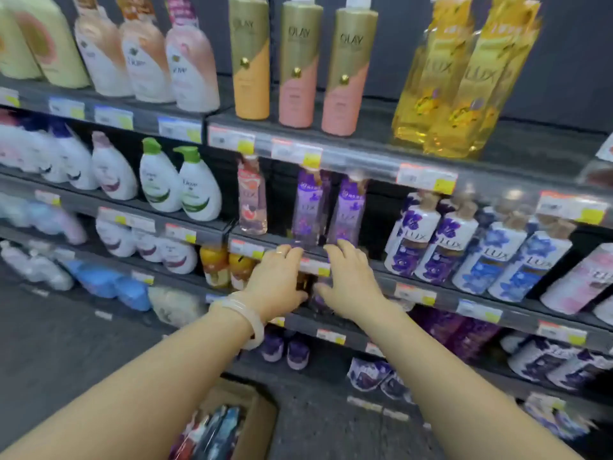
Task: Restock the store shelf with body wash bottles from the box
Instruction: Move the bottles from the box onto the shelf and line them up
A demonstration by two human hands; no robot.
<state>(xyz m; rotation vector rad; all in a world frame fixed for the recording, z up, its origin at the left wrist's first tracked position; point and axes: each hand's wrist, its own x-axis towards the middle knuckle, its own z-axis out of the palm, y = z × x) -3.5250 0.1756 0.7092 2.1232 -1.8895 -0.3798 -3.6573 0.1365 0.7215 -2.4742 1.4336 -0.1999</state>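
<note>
Clear purple Lux body wash bottles point(348, 210) stand on the grey metal shelf point(431, 283); I see my left hand point(277, 280) and right hand point(350, 280) at its edge, fingers straight, grasping nothing. The brown cardboard box point(262, 413) sits below.

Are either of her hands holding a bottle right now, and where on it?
Neither. The left hand and right hand reach to the shelf edge below the purple bottles, fingers extended and not closed on anything.

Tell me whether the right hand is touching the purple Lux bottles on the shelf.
Cannot tell. In the head view the right hand has fingertips overlapping the base of the purple Lux bottles, but blur hides any contact or gap.
</note>
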